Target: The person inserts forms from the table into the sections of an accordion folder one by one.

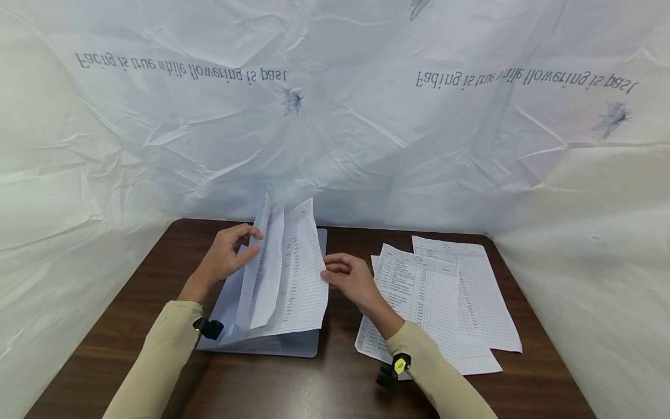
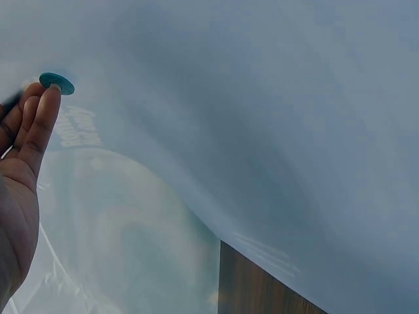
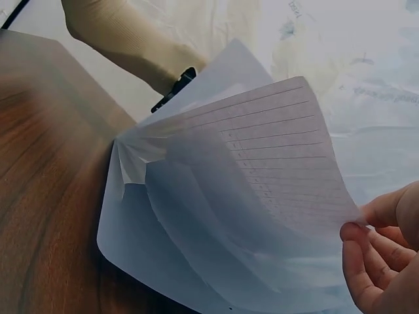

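A pale blue translucent folder (image 1: 306,343) lies opened up on the table, with printed sheets raised inside it. At its left, my left hand (image 1: 230,251) touches the outside of the lifted cover (image 1: 246,297), thumb and forefinger spread apart. In the left wrist view, the fingertips meet a round teal button (image 2: 57,84) on that cover. My right hand (image 1: 357,282) pinches the right edge of a printed sheet (image 1: 300,279) between thumb and fingers. The right wrist view shows this sheet (image 3: 275,137) bowed upward over the folder (image 3: 131,229).
Several loose printed sheets (image 1: 419,291) overlap on the right side of the dark wooden table (image 1: 335,384). A whitish plastic sheet (image 1: 345,128) with printed lettering hangs behind the table and along both sides. Each sleeve carries a small black wrist camera (image 1: 209,327).
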Action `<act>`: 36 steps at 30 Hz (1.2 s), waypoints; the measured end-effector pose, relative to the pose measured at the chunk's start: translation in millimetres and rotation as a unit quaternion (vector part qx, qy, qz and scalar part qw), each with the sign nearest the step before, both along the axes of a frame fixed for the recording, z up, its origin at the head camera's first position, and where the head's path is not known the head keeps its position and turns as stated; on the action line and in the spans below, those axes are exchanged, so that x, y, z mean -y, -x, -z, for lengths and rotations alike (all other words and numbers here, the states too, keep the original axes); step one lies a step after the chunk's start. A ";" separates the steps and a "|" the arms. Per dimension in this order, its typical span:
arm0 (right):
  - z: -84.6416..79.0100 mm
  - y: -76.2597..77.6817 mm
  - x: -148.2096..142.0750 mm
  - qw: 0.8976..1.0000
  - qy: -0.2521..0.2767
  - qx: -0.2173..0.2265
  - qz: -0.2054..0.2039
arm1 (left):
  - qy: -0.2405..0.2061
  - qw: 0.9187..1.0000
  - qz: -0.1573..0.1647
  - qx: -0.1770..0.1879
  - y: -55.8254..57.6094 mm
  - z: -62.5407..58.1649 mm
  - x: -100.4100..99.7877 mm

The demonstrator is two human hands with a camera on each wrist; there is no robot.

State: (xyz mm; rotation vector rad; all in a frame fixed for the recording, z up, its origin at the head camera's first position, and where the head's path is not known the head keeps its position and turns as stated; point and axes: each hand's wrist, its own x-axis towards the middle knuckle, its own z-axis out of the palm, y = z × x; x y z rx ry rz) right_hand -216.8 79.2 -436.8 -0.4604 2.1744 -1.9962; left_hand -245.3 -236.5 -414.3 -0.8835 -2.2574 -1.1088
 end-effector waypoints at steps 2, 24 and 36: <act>0.7 0.7 2.3 1.000 0.002 0.004 0.000 | 0.003 1.000 -0.003 -0.004 0.3 -0.3 -0.1; 10.3 1.5 38.1 0.999 0.038 0.026 -0.029 | 0.007 1.000 0.008 0.001 8.9 6.8 8.8; 16.7 -2.1 50.3 0.999 -0.032 -0.011 -0.019 | 0.000 1.000 0.012 0.006 8.8 9.0 10.4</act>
